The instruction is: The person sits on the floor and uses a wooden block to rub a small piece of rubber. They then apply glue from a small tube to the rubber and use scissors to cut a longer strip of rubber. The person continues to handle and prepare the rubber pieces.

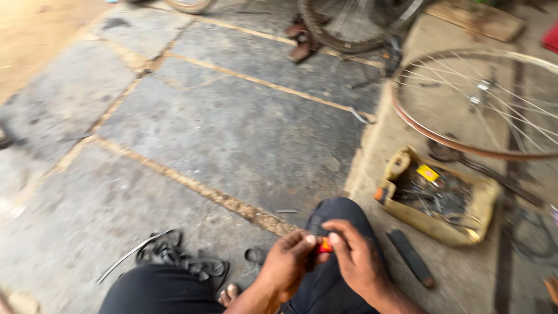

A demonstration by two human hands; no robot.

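My left hand [286, 263] and right hand [357, 256] pinch one small red object [325, 246] between their fingertips, near, above my dark-clothed knee [340, 212]. To the right, one worn yellowish tray [485, 203] of metal bits sits on rough concrete; beyond it lies one thin spoked wheel rim [465, 148].

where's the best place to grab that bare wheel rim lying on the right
Probably the near arc of the wheel rim, reached from the toolbox side. It lies flat, so fingers can hook between the thin spokes around the rim; the hub sits further off.
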